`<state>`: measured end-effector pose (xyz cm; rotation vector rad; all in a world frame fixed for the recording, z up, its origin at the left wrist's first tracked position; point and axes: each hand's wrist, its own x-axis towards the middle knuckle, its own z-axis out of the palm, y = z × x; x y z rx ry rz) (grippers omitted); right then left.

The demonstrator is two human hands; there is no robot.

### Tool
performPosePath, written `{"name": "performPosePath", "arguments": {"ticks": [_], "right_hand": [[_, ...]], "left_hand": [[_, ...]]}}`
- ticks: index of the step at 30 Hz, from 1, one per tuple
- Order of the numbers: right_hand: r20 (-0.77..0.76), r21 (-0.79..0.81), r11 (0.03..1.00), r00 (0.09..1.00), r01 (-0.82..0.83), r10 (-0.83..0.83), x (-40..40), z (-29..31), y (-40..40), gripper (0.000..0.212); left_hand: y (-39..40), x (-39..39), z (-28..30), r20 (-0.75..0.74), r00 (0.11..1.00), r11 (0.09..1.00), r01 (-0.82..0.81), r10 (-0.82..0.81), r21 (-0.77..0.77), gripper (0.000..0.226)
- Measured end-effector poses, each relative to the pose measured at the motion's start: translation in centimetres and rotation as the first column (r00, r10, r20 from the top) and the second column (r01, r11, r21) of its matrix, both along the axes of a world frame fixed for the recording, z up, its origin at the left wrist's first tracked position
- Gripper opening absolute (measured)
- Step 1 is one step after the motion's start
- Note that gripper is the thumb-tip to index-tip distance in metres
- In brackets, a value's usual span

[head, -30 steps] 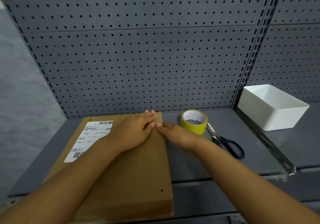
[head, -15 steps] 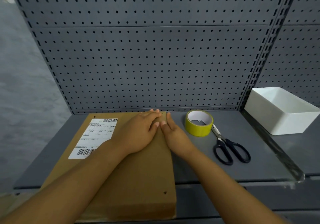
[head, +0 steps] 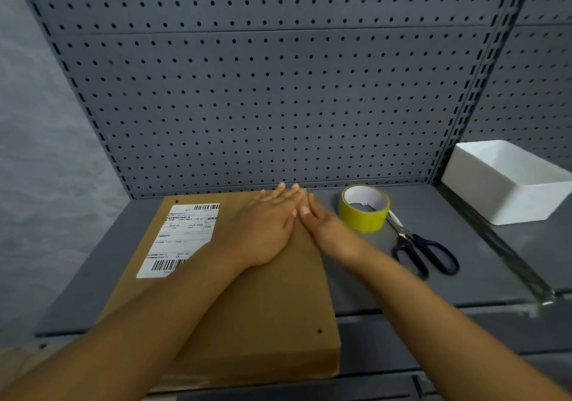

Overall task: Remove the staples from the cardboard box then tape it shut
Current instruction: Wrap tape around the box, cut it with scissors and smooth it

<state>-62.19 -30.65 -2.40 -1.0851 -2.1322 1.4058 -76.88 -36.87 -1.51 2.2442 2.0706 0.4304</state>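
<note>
Head view: white bin (head: 507,196), interior bare.

Cardboard box (head: 263,323): matt brown, smooth, white paper label (head: 182,239) at far left. Bench (head: 387,289): grey painted metal, matt. Pegboard (head: 263,100): grey perforated metal. Tape roll (head: 364,208): glossy yellow, white core. Scissors (head: 418,246): shiny metal blades, dark plastic handles. Bin (head: 507,184) at far right: smooth white plastic.
</note>
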Motion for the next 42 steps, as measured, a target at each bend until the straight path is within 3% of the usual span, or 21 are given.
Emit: {"name": "performPosePath", "arguments": {"ticks": [4, 9, 12, 15, 18, 20, 22, 25, 30, 34, 36, 38, 42], "right_hand": [[0.060, -0.054, 0.998, 0.997, -0.040, 0.043, 0.2, -0.1, 0.9, 0.061], [0.014, 0.040, 0.998, 0.999, 0.042, -0.042, -1.0, -0.5, -1.2, 0.060], [0.284, 0.200, 0.979, 0.958, -0.035, -0.024, -0.3, 1.1, -0.5, 0.061], [0.375, 0.463, 0.878, 0.924, -0.120, -0.071, -0.9, 1.2, -1.2, 0.058], [0.569, 0.445, 0.847, 0.822, -0.290, -0.018, -1.2, 2.1, -1.0, 0.057], [0.631, 0.486, 0.811, 0.773, -0.327, -0.066, -1.3, 3.0, -0.6, 0.057], [0.570, 0.532, 0.796, 0.818, -0.289, -0.084, -1.7, 2.6, -1.2, 0.055], [0.559, 0.458, 0.839, 0.829, -0.294, -0.014, -1.9, 2.4, -1.4, 0.055], [0.495, 0.421, 0.878, 0.869, -0.227, -0.012, -1.8, 2.2, -1.2, 0.056], [0.351, 0.242, 0.961, 0.936, -0.130, 0.038, -1.0, 2.4, -0.2, 0.059], [0.167, 0.162, 0.986, 0.984, 0.028, -0.055, -1.1, 1.7, -0.4, 0.057], [0.048, 0.089, 0.994, 0.996, 0.067, -0.072, -1.4, 0.3, -1.0, 0.058], [0.089, 0.027, 1.000, 0.996, 0.015, -0.017, -1.0, -0.3, 0.2, 0.082]], "left_hand": [[0.2, 0.0, 0.2, 0.004, 1.000, 1.000, 0.011, -0.011, -0.018, 0.047], [0.2, 0.0, 0.1, -0.008, 1.000, 1.000, 0.012, -0.012, 0.011, 0.049], [0.1, -0.1, -0.1, 0.103, 0.995, 0.999, -0.004, 0.000, 0.034, 0.048], [-0.4, -0.1, 0.3, 0.302, 0.949, 0.992, -0.112, 0.091, 0.055, 0.052], [-0.6, -0.1, 0.8, 0.299, 0.947, 0.988, -0.142, 0.119, 0.056, 0.054], [-0.7, 0.0, 0.9, 0.301, 0.946, 0.989, -0.141, 0.119, 0.052, 0.053], [-0.8, 0.1, 1.0, 0.308, 0.946, 0.989, -0.131, 0.104, 0.069, 0.047], [-0.6, 0.0, 1.0, 0.297, 0.951, 0.991, -0.109, 0.081, 0.082, 0.040], [-0.6, 0.1, 1.0, 0.240, 0.966, 0.993, -0.106, 0.091, 0.051, 0.048], [-0.3, -0.2, 0.6, 0.189, 0.981, 0.998, -0.049, 0.040, 0.048, 0.050], [-0.3, -0.2, 0.4, 0.115, 0.993, 0.999, 0.013, -0.017, 0.036, 0.052], [0.1, -0.3, 0.5, -0.006, 0.997, 0.996, 0.079, -0.079, -0.035, 0.052], [0.7, 0.1, 1.5, -0.115, 0.990, 0.993, 0.074, -0.085, -0.090, 0.051]]}}
